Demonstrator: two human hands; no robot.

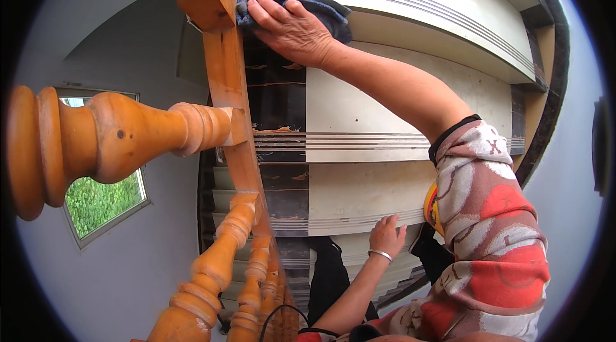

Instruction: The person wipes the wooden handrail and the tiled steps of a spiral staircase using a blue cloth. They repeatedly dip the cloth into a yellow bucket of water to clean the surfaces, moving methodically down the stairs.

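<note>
My right hand point(293, 29) reaches to the upper left, fingers spread over a folded dark blue cloth point(337, 29). The cloth lies at the black end of a stair tread, against the wooden base rail point(224, 70) of the banister. Lower down, my left hand point(387, 238), with a silver bangle point(380, 255) at its wrist, holds nothing, its fingers apart. It is near the grooved nosing of a cream stair tread point(365, 221); whether it touches is unclear.
Turned wooden balusters point(139, 135) rise from the base rail on the left. Cream stair treads point(409, 101) with black ends point(276, 106) climb ahead. A dark skirting point(553, 101) edges the right wall. Beyond the banister are a window point(106, 202) and lower stairs point(224, 197).
</note>
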